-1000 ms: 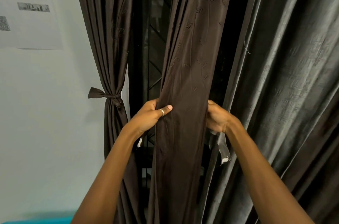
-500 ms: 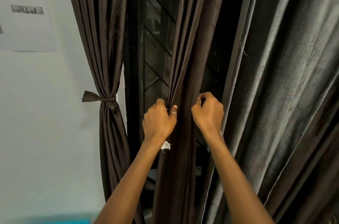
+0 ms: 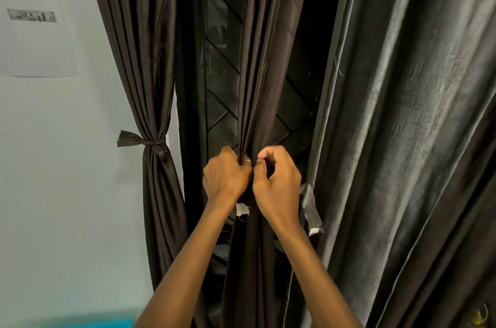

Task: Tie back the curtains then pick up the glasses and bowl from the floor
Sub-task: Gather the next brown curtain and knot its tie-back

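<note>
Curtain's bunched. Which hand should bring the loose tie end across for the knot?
Right, probably. The long tie end hangs from the right hand, seemingly held in its fingers. The left hand grips the gathered middle curtain and is best used holding that bunch.

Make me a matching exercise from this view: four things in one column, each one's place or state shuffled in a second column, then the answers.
Things
1. dark brown curtain by the wall
2. dark brown middle curtain
3. grey curtain
4. white printed sheet

Places and states
A. hangs loose on the right
B. stuck on the pale wall, upper left
C. bunched, gripped by the left hand, the right hand pinching at it
D. cinched with a knotted fabric band

Pairs: 1-D, 2-C, 3-A, 4-B.
</note>
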The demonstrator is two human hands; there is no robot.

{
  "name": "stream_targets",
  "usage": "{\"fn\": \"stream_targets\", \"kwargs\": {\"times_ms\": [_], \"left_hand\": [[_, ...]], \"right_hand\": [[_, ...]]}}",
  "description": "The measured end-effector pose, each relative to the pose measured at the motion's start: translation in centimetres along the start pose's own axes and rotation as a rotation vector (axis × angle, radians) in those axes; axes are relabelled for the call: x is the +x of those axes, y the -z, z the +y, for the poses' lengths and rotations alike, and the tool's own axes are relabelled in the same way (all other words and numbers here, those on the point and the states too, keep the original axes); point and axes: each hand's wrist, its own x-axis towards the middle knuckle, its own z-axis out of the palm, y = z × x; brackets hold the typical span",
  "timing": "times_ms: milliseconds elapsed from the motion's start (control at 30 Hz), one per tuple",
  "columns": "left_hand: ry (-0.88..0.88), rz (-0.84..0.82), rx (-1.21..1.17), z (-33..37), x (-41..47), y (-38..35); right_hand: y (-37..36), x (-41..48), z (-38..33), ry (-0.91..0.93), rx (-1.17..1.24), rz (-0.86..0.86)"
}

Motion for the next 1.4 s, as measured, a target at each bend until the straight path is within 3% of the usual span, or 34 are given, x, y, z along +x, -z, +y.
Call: {"fn": "stream_targets", "kwargs": {"times_ms": [133, 267, 367, 467, 667, 800, 1133, 1400], "left_hand": [[0.076, -0.139, -0.157, -0.2, 0.4, 1.0], [0.273, -0.377, -0.718, -0.7, 0.3, 2.0], [0.214, -0.522, -0.864, -1.7, 0.1, 2.5], [0.096, -0.567, -0.803, -2.4, -0.2, 2.8], [0.023, -0.099, -0.335, -2.2, -0.6, 2.7], [0.023, 0.004, -0.155, -1.4, -0.9, 2.7], [0.096, -0.17, -0.56, -1.6, -1.0, 2.9], [0.085, -0.4, -0.768, -1.8, -1.7, 3.5]], "right_hand": [[0.2, 0.5, 0.1, 0.023, -0.095, -0.081], [0.4, 1.2, 0.2, -0.023, -0.093, -0.086], [0.3, 1.4, 0.4, -0.047, -0.107, -0.094], [0.2, 1.7, 0.5, -0.053, -0.124, -0.1], [-0.4, 1.5, 0.2, -0.039, -0.085, -0.133], [-0.3, 1.4, 0.0, -0.121, 0.036, -0.167], [0.9, 2.3, -0.2, -0.511, 0.577, -0.248], [1.3, 2.2, 0.2, -0.529, 0.637, -0.315]]}}
